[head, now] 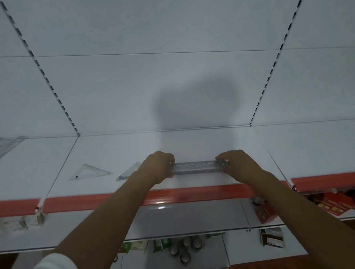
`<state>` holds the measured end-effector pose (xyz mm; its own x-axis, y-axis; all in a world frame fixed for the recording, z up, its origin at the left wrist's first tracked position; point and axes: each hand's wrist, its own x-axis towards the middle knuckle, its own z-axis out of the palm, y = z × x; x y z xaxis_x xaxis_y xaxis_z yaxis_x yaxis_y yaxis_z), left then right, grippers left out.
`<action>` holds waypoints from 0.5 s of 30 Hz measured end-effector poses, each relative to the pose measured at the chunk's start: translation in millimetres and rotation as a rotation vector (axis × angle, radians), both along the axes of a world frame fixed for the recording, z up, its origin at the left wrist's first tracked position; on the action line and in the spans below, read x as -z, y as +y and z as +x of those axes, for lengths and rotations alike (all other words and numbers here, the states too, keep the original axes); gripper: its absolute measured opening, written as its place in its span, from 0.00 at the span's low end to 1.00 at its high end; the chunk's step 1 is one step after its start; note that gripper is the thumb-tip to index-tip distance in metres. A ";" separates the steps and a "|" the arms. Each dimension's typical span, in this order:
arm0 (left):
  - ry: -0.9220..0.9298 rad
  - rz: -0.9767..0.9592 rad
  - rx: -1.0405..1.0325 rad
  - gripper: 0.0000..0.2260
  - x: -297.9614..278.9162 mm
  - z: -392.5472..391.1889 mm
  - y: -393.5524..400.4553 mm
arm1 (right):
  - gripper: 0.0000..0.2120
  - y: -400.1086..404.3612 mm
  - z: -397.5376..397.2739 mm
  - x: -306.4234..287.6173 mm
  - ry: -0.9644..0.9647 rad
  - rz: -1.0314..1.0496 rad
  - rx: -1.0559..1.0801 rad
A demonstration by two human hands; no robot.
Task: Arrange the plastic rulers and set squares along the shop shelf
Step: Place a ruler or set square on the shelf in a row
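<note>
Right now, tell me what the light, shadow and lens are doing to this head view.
Head view: dim, greyish light; a broad soft shadow falls on the back panel above both hands; the wide lens splays the slotted uprights outward; the ruler, held by the left hand and right hand, looks slightly smeared; the shelf's red edge strip blurs leftward.

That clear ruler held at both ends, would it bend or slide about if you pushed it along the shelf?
The ruler is thin clear plastic, so probably light and a little springy, not floppy: it looks straight between the left hand and right hand. On the smooth white shelf it would likely slide easily. Being flat, it should not roll.
</note>
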<state>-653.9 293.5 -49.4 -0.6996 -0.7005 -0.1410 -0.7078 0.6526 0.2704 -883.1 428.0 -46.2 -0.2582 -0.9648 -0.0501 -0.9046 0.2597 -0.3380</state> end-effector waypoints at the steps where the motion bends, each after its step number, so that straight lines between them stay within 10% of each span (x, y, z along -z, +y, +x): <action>1: -0.014 -0.008 0.005 0.18 0.0 -1.6 0.1 | 0.19 -1.1 1.1 -0.5 0.023 0.009 -0.007; 15: -0.168 -0.144 0.010 0.26 -10.0 3.2 11.5 | 0.30 5.6 -3.9 -7.2 0.087 0.120 -0.067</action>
<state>-650.7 305.0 -39.4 -0.6816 -0.7151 -0.1552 -0.7286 0.6829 0.0528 -887.0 433.6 -39.0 -0.2017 -0.9684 -0.1464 -0.9459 0.2314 -0.2275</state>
